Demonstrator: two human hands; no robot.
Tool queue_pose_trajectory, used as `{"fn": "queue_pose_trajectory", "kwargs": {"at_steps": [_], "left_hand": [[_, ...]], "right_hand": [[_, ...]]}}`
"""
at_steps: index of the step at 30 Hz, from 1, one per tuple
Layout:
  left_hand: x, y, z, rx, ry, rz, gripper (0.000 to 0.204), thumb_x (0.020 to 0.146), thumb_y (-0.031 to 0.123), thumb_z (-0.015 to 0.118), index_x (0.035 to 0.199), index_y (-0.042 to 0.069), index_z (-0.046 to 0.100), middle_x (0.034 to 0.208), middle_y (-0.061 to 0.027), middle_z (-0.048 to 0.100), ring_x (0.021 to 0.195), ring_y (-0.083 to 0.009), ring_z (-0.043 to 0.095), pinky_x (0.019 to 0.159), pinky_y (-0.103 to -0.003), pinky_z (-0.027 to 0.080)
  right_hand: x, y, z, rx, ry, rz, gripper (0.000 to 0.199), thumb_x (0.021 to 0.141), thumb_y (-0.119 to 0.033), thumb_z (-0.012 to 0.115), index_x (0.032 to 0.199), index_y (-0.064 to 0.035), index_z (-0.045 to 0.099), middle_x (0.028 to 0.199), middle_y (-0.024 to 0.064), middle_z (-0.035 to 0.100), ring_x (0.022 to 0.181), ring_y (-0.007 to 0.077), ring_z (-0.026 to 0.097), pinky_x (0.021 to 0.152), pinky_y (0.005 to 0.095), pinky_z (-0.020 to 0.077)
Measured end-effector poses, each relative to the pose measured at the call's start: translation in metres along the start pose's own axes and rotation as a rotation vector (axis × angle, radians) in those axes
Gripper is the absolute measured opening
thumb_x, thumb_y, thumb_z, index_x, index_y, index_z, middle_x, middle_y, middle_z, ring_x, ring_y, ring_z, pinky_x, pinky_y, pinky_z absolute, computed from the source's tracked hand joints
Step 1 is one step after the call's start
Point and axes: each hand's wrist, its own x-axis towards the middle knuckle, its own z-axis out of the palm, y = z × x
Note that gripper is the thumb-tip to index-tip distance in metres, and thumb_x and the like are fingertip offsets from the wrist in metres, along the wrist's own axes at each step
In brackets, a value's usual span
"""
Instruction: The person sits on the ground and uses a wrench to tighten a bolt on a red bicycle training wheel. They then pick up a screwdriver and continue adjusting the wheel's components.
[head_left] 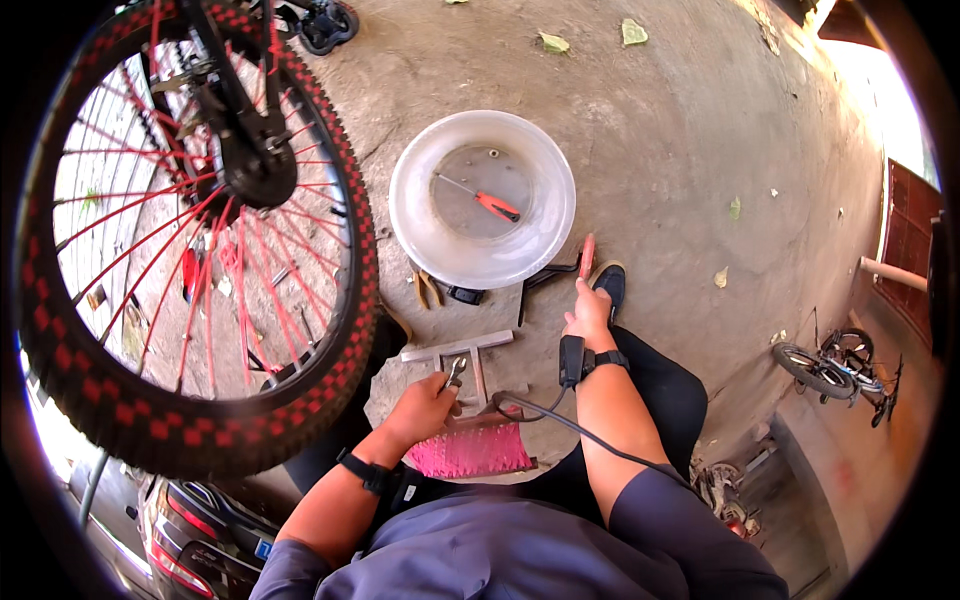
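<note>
My left hand (420,410) is closed round a silver wrench (456,369), its jaw end sticking out past my fingers. My right hand (590,308) is stretched forward over my right knee, fingers curled on a red-handled tool (587,257); the tool's other end I cannot make out. Ahead stands a round whitish plastic basin (415,250), and a screwdriver (495,206) with a red and black handle lies inside it. On the left, a bicycle wheel (350,350) with red spokes and a red-checked tyre is raised close to me.
Pliers (427,290) with tan handles lie by the basin, beside black parts (535,290). Between my legs is a low stool (470,450) with a pink woven seat. A dark car (200,535) stands behind the wheel. Another bicycle (830,368) is at the far right.
</note>
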Motion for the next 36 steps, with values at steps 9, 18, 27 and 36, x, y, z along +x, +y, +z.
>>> {"fn": "queue_pose_trajectory", "kwargs": {"at_steps": [9, 18, 27, 36], "left_hand": [[0.050, 0.027, -0.013, 0.142, 0.014, 0.145, 0.020, 0.104, 0.020, 0.051, 0.100, 0.002, 0.059, 0.083, -0.0085, 0.071, 0.066, -0.0147, 0.071, 0.057, -0.028, 0.053], [0.068, 0.032, -0.002, 0.335, 0.080, 0.461, 0.026, 0.102, 0.026, 0.056, 0.105, 0.001, 0.062, 0.083, -0.0160, 0.071, 0.073, -0.0323, 0.069, 0.070, -0.043, 0.052], [0.044, 0.021, 0.033, 0.465, 0.185, 0.919, 0.027, 0.101, 0.022, 0.058, 0.115, 0.001, 0.066, 0.090, -0.0228, 0.069, 0.087, -0.0417, 0.066, 0.079, -0.047, 0.051], [-0.022, 0.009, 0.054, 0.503, 0.358, 1.343, 0.034, 0.092, 0.011, 0.069, 0.124, 0.003, 0.066, 0.109, -0.0228, 0.068, 0.100, -0.0406, 0.067, 0.086, -0.044, 0.053]], "right_hand": [[0.083, -0.011, 0.022, -0.893, 0.074, -0.665, 0.069, 0.095, -0.039, 0.060, 0.155, -0.0084, 0.041, 0.133, 0.0254, 0.060, 0.122, 0.0455, 0.058, 0.105, 0.0516, 0.0456], [0.068, -0.030, 0.003, -1.036, 0.026, -0.721, 0.051, 0.096, -0.029, 0.056, 0.142, -0.0055, 0.053, 0.127, 0.0208, 0.066, 0.117, 0.0421, 0.063, 0.099, 0.0494, 0.0501], [-0.014, -0.056, -0.122, -0.699, 0.182, -1.005, 0.026, 0.085, -0.019, 0.061, 0.091, 0.0051, 0.067, 0.088, 0.0317, 0.069, 0.088, 0.0491, 0.067, 0.075, 0.0515, 0.0519], [-0.145, -0.073, -0.216, -0.241, -0.083, -1.120, 0.024, 0.090, -0.022, 0.069, 0.094, 0.0019, 0.069, 0.078, 0.0043, 0.066, 0.072, 0.0105, 0.061, 0.065, 0.0337, 0.0507]]}}
